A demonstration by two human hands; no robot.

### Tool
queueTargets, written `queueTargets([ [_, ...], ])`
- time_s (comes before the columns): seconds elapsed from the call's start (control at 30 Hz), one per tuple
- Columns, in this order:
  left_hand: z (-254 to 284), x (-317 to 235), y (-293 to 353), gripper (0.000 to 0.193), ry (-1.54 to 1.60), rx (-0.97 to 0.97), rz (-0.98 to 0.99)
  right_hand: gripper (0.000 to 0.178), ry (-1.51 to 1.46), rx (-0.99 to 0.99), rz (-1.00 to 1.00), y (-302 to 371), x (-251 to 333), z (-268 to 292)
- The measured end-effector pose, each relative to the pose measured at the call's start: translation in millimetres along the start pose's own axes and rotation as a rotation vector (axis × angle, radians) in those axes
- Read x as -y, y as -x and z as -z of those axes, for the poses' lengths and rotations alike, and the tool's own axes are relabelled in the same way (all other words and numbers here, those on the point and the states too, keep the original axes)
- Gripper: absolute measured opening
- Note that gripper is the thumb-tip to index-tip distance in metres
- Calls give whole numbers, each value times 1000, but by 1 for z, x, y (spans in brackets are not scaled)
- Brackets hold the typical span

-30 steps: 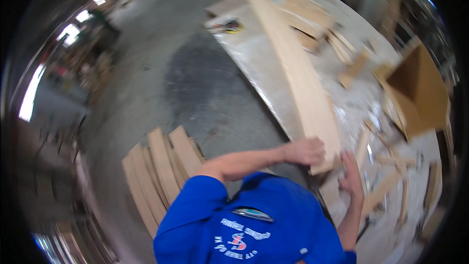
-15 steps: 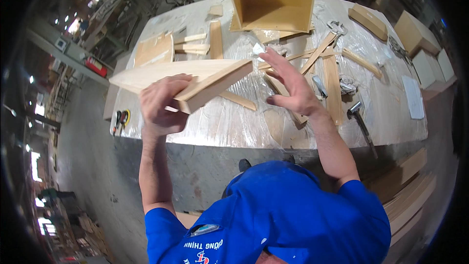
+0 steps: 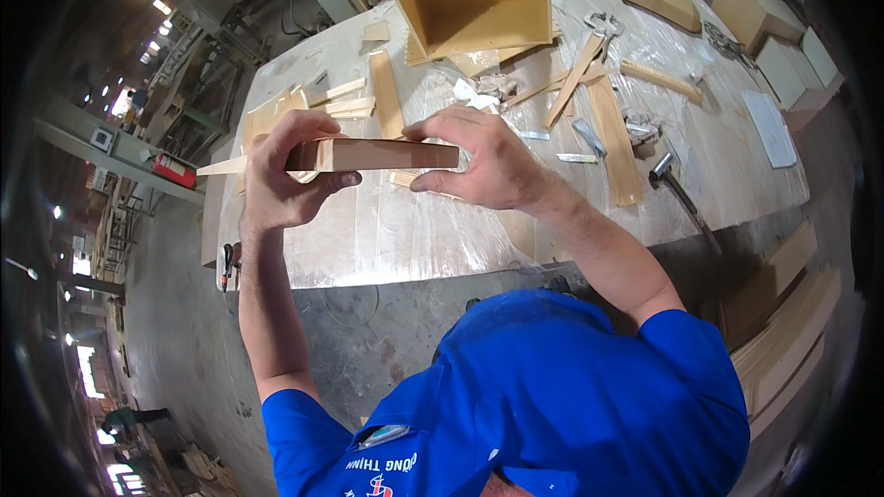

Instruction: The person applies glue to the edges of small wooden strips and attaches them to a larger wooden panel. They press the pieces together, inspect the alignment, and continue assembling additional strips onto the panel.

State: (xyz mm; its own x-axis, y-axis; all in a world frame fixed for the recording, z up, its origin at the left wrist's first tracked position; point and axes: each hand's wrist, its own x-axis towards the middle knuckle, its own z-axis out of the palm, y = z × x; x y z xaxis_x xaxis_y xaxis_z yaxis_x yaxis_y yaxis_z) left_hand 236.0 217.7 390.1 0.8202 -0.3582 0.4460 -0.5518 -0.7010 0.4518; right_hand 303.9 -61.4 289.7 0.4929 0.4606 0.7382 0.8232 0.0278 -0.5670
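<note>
The wooden board is held raised over the film-covered worktable, with its narrow end face toward the viewer and its length running off to the left behind the fingers. The left hand grasps the board, fingers over the upper edge and thumb below. The right hand straddles the right end of that face, fingers on the upper side and thumb beneath; whether this thumb bears on the wood cannot be told from this angle. Principal risk: if the left hand carries most of the load, the far length may act as a lever, causing the board to rotate and slip. A dropped board could strike the loose wooden strips beyond it and dent an edge or corner. Sliding the fingers along a raw edge could drive in a splinter. Secondary risk: the hammer lies with its handle projecting past the table's near edge, to the right of the right forearm; an outward sweep of that arm could knock it to the floor. Wide swings of the board should also be kept short of the open-fronted box at the rear of the table, since contact could chip its panel edges.
</note>
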Motion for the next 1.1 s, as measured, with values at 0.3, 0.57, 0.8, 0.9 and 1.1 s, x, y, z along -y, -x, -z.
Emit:
queueTargets([
  [0.3, -44, 14, -22, 65, 61, 146, -4, 29, 69, -141, -108, 53, -16, -24],
  [0.57, -61, 25, -33, 60, 80, 313, 24, 29, -32, -175, -228, 74, -21, -31],
  [0.8, -74, 22, -37, 57, 133, 373, 63, 33, 88, -38, -319, 85, -15, -27],
  [0.9, -69, 22, -30, 54, 105, 335, -10, 32, 114, -95, -212, 83, -17, -32],
  [1.1, -85, 9, 4, 47, -8, 235, -38, 35, 234, -52, -100, 97, -25, -31],
])
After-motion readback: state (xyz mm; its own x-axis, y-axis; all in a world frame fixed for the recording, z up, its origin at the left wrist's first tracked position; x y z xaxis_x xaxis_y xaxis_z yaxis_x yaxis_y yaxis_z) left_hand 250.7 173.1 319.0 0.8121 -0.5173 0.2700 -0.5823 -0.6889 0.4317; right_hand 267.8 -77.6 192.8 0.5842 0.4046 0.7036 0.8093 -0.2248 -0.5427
